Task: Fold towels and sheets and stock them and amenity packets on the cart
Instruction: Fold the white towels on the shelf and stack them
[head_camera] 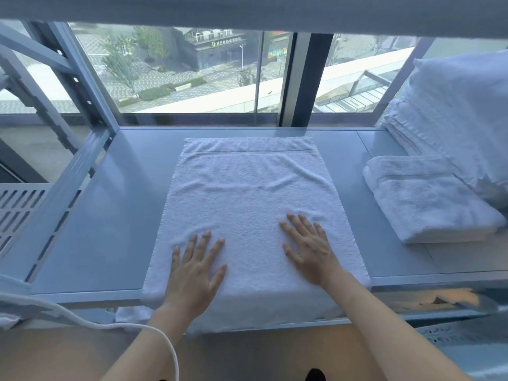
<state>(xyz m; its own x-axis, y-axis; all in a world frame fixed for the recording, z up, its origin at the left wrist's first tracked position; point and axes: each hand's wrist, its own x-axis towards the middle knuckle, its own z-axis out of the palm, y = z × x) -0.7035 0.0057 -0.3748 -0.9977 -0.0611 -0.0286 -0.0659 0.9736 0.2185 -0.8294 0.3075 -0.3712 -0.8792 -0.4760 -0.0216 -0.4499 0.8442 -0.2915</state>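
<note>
A white towel [247, 188] lies spread flat on the grey cart shelf [110, 215], its near end hanging over the front edge. My left hand [195, 268] presses flat on the towel's near left part, fingers straight and spread. On the near right part my right hand [308, 251] lies flat in the same way. Neither hand holds anything. A folded white towel [428, 202] sits on the shelf to the right. Behind it rises a stack of folded white linen [453, 119].
Grey uprights of the cart frame [82, 86] stand at the left, and an upper shelf edge [247, 12] runs overhead. A window [192, 72] is behind the shelf. A white cable [82, 320] curves across the lower left. More white cloth [129, 317] shows below the shelf.
</note>
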